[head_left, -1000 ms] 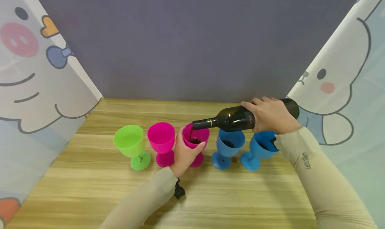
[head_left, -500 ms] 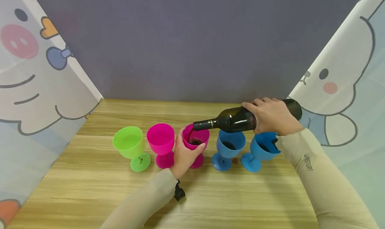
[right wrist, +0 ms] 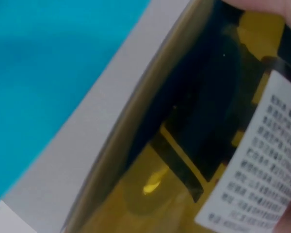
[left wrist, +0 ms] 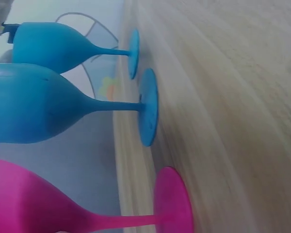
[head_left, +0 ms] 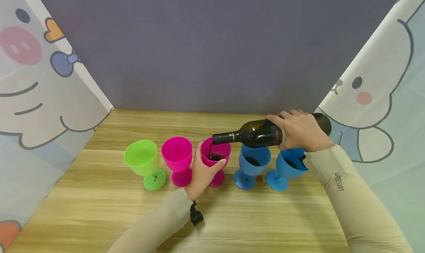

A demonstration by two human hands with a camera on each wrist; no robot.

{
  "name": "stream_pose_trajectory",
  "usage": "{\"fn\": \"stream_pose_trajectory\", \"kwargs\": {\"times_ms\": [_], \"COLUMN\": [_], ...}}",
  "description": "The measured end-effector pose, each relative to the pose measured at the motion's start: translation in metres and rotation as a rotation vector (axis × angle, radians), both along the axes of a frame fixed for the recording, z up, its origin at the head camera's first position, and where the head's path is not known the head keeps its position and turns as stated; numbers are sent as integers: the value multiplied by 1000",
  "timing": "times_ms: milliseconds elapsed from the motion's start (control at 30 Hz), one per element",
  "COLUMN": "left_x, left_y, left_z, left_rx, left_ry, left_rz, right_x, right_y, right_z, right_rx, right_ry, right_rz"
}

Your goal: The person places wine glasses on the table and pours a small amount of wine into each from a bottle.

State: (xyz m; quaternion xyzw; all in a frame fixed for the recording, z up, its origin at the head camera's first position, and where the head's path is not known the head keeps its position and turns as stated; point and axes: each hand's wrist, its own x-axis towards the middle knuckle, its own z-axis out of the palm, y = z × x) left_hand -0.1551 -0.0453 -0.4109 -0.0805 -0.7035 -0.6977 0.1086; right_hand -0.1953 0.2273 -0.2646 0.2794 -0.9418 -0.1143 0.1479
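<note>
My right hand (head_left: 300, 130) grips a dark wine bottle (head_left: 257, 133) round its body and holds it almost level, neck pointing left. From its mouth a thin red stream of wine (head_left: 210, 147) runs into a pink goblet (head_left: 224, 149), where dark frothy wine (head_left: 216, 156) lies at the bottom. My left hand (head_left: 203, 173) holds that goblet's bowl, thumb on the near side and fingers on the left. In the left wrist view the goblet's pink foot (left wrist: 173, 201) stands on the table. The right wrist view has the bottle's glass (right wrist: 184, 126) and white back label (right wrist: 262, 165) close up.
To the left stand another pink goblet (head_left: 177, 154) and a green goblet (head_left: 142, 158). On the right are two blue goblets (head_left: 255, 160) with dark liquid in them, the farther one partly behind my right sleeve (head_left: 345, 183). A grey wall (head_left: 212, 50) closes off the wooden table's (head_left: 99, 208) back.
Wine keeps running into the pink goblet, and the dark pool at its bottom looks slightly larger. The bottle shifts only a little; both hands keep their hold.
</note>
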Motion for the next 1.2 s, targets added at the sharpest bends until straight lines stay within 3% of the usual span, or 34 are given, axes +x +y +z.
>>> {"fn": "stream_pose_trajectory", "kwargs": {"times_ms": [200,567,833,1067,1200], "left_x": [2,3,4,9,14], "left_y": [-1,1,0,0,-3], "left_z": [4,9,9,6,4], "left_rx": [-12,-15,-86,-122,-132], "left_ry": [-16,-61,-32,-40,-84], "left_rz": [-9,17,31,-12,-45], "right_x": [-3,-6,-7,-8,-8], "right_y": [2,0,-2,0,0], "right_z": [-3,-6,-7,-5,-4], "right_rx": [-37,-76,-100,-94,-93], "right_ry": [11,-47,-46,-35,-31], "right_rz": [15,1,13,26,23]}}
